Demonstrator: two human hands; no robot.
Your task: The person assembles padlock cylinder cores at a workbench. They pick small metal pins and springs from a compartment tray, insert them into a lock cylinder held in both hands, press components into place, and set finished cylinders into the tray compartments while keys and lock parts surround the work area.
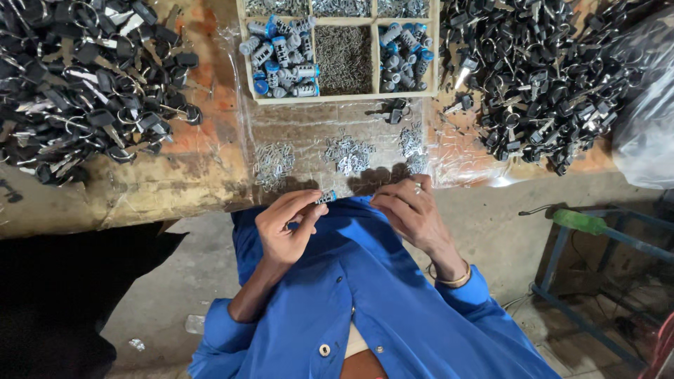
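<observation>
My left hand (pixel 286 226) pinches a small silver lock cylinder with a blue end (pixel 325 198) at the near edge of the workbench. My right hand (pixel 411 209) hovers just to its right, fingers curled together as if pinching something tiny; what it holds is too small to see. A ring sits on one right finger and a bangle on the wrist. Just beyond my hands, small heaps of flat metal pieces (pixel 346 154) lie on a clear plastic sheet (pixel 295 119). I wear a blue shirt.
A wooden divided tray (pixel 375 56) holds silver-and-blue cylinders (pixel 284 56) and tiny springs or pins. Large piles of black-headed keys lie at left (pixel 84 84) and right (pixel 540 77). A clear bag (pixel 646 126) sits far right; a blue metal frame (pixel 604 238) stands on the floor.
</observation>
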